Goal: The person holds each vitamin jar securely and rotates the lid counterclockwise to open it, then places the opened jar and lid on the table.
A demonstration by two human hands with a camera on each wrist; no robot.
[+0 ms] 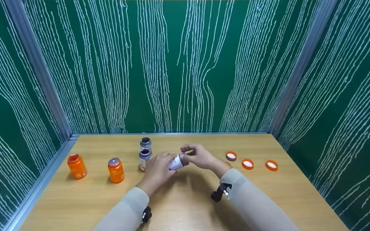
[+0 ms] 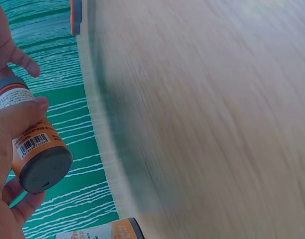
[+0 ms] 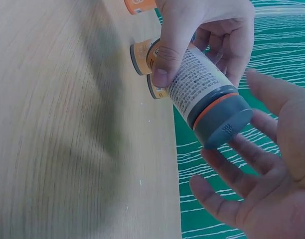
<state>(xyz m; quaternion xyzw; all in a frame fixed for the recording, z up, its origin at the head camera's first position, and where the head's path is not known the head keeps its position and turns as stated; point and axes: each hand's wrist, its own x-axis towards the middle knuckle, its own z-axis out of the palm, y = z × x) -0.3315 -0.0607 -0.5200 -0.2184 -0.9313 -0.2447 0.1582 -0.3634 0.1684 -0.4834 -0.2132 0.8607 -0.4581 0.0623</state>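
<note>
My left hand (image 1: 159, 168) holds a supplement bottle (image 1: 176, 163) tilted above the table, thumb and fingers around its body. In the right wrist view, the bottle's white label (image 3: 202, 79) carries dense print, and a grey cap (image 3: 225, 122) with an orange ring sits on its end. The left wrist view shows a barcode (image 2: 33, 145) close to its dark base. Beside the cap is my right hand (image 1: 204, 157), its fingers spread and loosely bent around the cap end, not gripping. Left of the held bottle stand two similar capless bottles, one nearer (image 1: 145, 160), one farther (image 1: 146, 144).
Two orange bottles stand on the left, an outer one (image 1: 77, 166) and an inner one (image 1: 116, 171) with a silvery top. Several orange-rimmed caps (image 1: 247, 164) lie on the right, one partly behind my right wrist. Green panels (image 1: 178, 64) with white lines enclose the wooden table (image 1: 108, 205).
</note>
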